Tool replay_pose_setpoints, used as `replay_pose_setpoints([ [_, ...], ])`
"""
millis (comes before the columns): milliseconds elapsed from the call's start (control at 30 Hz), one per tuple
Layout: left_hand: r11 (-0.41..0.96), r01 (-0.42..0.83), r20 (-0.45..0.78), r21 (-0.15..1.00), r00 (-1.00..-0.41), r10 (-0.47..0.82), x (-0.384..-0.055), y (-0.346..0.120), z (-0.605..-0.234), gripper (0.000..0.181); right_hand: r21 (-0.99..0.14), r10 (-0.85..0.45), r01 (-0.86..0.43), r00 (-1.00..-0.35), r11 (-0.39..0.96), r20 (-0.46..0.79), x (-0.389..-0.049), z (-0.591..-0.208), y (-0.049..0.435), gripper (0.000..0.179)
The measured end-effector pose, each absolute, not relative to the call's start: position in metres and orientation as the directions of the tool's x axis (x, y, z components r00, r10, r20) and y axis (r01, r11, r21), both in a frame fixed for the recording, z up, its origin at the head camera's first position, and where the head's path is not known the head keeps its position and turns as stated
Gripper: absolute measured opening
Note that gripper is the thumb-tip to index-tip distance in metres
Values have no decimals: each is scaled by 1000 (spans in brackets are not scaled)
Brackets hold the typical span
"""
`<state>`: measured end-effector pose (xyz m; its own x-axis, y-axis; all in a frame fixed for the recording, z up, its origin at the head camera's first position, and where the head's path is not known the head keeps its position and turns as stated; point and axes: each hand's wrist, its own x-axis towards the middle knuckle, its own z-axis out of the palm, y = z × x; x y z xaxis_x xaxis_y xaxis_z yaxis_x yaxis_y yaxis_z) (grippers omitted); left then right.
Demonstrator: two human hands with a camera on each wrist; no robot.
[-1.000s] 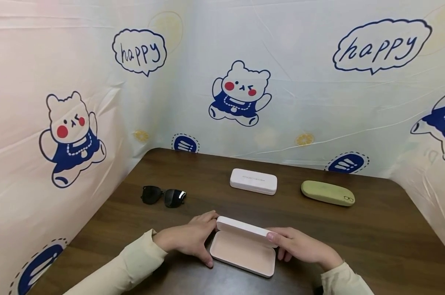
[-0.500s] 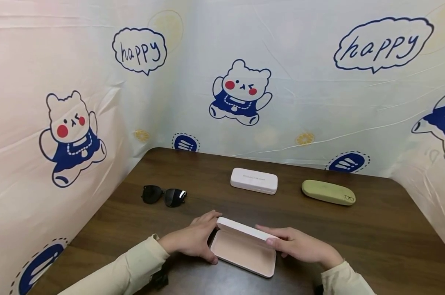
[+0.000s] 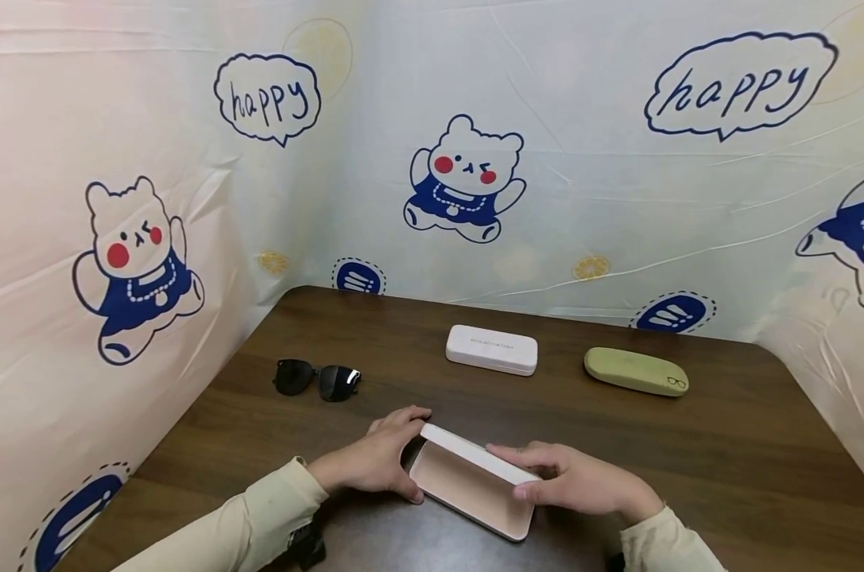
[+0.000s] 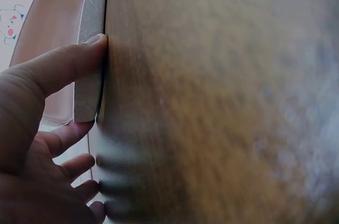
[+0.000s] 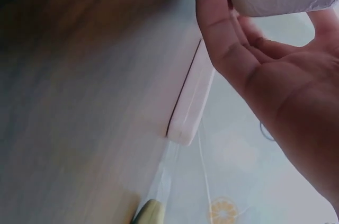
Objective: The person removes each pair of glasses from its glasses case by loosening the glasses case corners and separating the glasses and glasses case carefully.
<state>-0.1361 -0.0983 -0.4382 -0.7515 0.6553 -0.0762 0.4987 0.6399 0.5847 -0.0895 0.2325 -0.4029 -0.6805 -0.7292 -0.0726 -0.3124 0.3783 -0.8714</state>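
A white glasses case [image 3: 470, 491] with a pale pink lining sits half open on the table, its raised lid [image 3: 460, 450] slanting over the base. No item shows on the visible part of the lining. My left hand [image 3: 376, 459] holds the base at its left end. In the left wrist view its thumb [image 4: 79, 61] presses the front rim and the index finger touches the corner; the other fingers are off to the side. My right hand [image 3: 585, 480] grips the lid's right end, thumb in front and fingers behind.
Black sunglasses [image 3: 318, 380] lie at the left of the brown table [image 3: 374, 334]. Farther back are a closed white glasses case [image 3: 492, 351] and a green glasses case [image 3: 637, 372]. A printed cloth [image 3: 575, 191] surrounds the table's back and sides.
The lid has tipped forward and lower over the base, with my right hand's fingers shifting left along it. My left thumb has slid slightly right along the front edge.
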Motion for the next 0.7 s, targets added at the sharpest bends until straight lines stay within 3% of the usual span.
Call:
replay_pose_setpoints([
  [300, 628, 516, -52, 582, -747, 663, -135, -101, -439, 73, -762, -704, -401, -703, 509, -100, -79, -402, 217, 71],
  [500, 619, 511, -74, 596, -733, 676, -136, -102, -437, 67, -546, -646, -483, -750, 684, -145, -69, -401, 197, 90],
  [700, 627, 515, -111, 584, -714, 691, -136, -100, -437, 69, -496, -625, -488, -765, 719, -154, -66, -402, 193, 88],
])
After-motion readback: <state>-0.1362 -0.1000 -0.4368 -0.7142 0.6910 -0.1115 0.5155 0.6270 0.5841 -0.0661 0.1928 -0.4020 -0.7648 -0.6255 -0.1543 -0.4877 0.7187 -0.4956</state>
